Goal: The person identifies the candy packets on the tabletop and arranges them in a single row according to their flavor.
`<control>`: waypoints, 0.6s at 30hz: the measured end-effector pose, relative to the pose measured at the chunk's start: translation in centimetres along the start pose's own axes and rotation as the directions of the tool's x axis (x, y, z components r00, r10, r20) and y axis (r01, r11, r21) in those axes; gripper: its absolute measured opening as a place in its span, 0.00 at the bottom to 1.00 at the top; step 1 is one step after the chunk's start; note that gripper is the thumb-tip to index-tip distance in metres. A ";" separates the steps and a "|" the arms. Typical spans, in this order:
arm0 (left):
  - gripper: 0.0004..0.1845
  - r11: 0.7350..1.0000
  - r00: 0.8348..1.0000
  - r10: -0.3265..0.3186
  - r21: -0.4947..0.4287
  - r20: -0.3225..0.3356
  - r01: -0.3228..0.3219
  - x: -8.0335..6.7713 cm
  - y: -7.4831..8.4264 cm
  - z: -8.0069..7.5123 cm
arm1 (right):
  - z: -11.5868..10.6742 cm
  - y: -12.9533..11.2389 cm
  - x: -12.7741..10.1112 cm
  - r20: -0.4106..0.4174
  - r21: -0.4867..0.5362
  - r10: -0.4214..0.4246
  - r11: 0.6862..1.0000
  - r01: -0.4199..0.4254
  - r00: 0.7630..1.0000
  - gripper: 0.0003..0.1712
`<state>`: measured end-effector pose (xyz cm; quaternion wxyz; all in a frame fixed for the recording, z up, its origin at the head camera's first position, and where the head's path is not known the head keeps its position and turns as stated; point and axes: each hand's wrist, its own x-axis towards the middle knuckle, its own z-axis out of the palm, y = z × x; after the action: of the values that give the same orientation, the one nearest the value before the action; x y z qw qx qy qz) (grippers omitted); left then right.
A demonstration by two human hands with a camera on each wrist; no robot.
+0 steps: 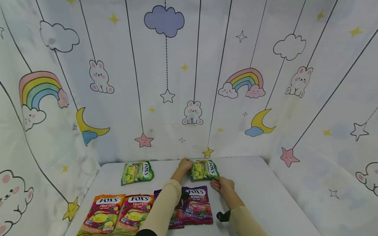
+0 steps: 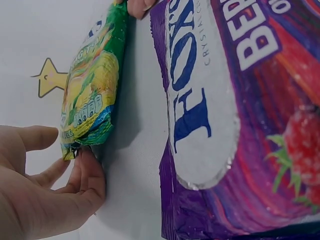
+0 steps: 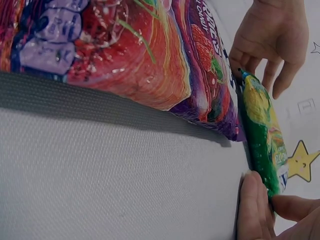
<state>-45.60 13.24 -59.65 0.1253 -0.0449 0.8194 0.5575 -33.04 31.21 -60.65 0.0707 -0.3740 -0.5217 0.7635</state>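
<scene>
A white table (image 1: 260, 183) stands in a nook hung with white sheets printed with rainbows, rabbits, moons and stars. Along its front edge, from the left corner, lie two orange fruit candy bags (image 1: 101, 214) (image 1: 134, 213) side by side, then a purple berry bag (image 1: 197, 205), with another purple one mostly hidden under the left sleeve. Near the back edge, left of middle, a green candy bag (image 1: 137, 172) lies alone.

The second green bag (image 1: 204, 169) sits at the middle of the back edge, just beyond the purple one, held between both hands. The left hand (image 1: 184, 165) pinches its left end, the thumb and fingertips closed on the crimped seam. The right hand (image 1: 222, 183) nips its right end between thumb and fingers, as the right wrist view shows.

All the bags look sealed and plump; the candies inside cannot be seen, only the printed fruit.

The grip is slight, on slick foil edges only, so I would judge that the bag could slip free at one end and swing or drop. It also lies close to the purple bag and may nudge it out of line.
</scene>
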 end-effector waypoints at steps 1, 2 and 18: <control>0.27 1.000 1.000 -0.004 -0.011 0.001 0.004 -0.1 0.0 0.0 | 0.0 0.0 0.1 0.001 0.001 -0.002 1.000 0.002 1.000 0.17; 0.27 1.000 1.000 -0.004 -0.010 -0.003 0.004 -0.1 0.1 0.0 | 0.1 0.0 0.1 0.002 0.004 -0.001 1.000 0.001 1.000 0.17; 0.23 0.999 0.999 -0.036 -0.023 -0.019 0.036 0.2 -0.1 0.0 | 0.2 -0.1 0.1 -0.001 0.028 -0.045 0.999 0.045 0.999 0.19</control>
<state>-45.79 13.25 -59.77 0.1269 -0.0666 0.8132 0.5641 -33.29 31.11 -60.56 0.0934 -0.3613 -0.5191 0.7690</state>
